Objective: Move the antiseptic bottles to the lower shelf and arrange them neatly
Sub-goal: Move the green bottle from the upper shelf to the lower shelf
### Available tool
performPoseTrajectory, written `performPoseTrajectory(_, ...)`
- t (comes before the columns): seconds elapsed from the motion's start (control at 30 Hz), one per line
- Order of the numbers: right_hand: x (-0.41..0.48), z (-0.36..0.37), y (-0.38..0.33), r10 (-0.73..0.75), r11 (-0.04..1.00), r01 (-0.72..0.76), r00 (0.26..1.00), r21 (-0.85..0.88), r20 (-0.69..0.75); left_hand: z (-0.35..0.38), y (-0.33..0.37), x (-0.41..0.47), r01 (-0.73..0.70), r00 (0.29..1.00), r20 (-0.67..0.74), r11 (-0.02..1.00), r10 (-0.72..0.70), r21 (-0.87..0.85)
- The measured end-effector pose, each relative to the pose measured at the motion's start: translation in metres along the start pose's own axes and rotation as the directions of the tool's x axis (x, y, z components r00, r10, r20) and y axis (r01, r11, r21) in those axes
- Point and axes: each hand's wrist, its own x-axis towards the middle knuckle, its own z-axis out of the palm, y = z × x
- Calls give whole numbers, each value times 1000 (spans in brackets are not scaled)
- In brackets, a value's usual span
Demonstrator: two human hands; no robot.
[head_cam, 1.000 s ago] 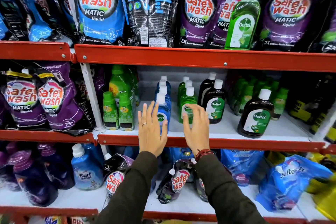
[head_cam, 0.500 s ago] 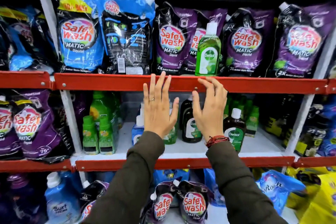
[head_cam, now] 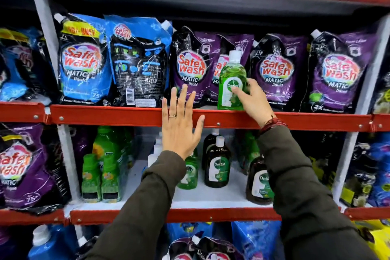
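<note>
Both hands have risen; right hand (head_cam: 253,101) now wraps fingers round green Dettol bottle (head_cam: 231,82), clear glossy plastic w/ white cap, upright on upper shelf edge (head_cam: 126,115). Left hand (head_cam: 179,126) flat, fingers spread, just left of bottle, against red metal.

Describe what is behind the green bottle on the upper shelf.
Purple detergent pouches stand right behind the green bottle; it and the right hand cover their lower labels.
</note>
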Motion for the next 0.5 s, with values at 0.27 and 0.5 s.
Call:
performPoseTrajectory(0.27, -4, 0, -2, -89, 980, 102, 993, 172, -82, 1, 0, 0, -3, 1000, -7, 1000, 3, 15)
performPoseTrajectory(0.5, -16, -12, -27, -123, 956, 149, 986, 253, -117, -2, -1, -2, -13, 1000, 2, 1000, 13, -16)
